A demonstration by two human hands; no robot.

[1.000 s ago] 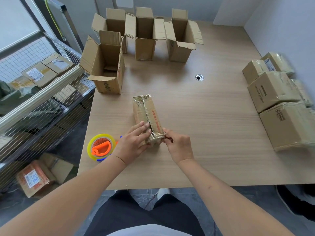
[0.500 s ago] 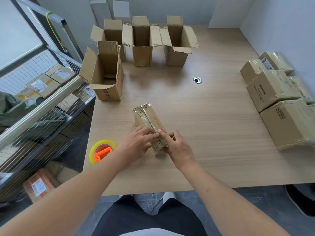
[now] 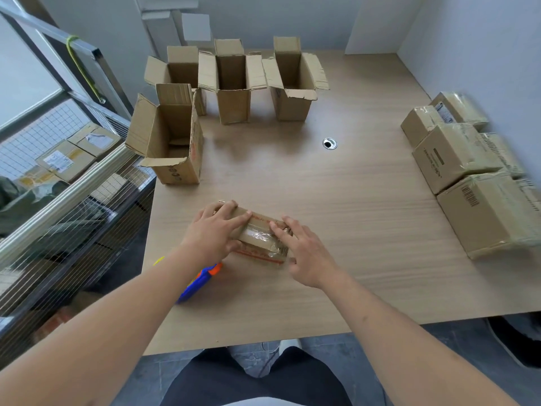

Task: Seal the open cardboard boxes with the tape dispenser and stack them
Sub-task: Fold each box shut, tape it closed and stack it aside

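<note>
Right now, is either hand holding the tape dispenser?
No. Both the left hand and the right hand rest on the taped box, while the tape dispenser lies on the table under the left forearm.

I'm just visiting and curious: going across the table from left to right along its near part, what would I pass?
Tape dispenser → left hand → taped box under both hands → right hand → sealed boxes along the right edge.

4 open boxes (image 3: 234, 83), 1 taped box (image 3: 259, 240), 1 tape dispenser (image 3: 199, 281)
</note>
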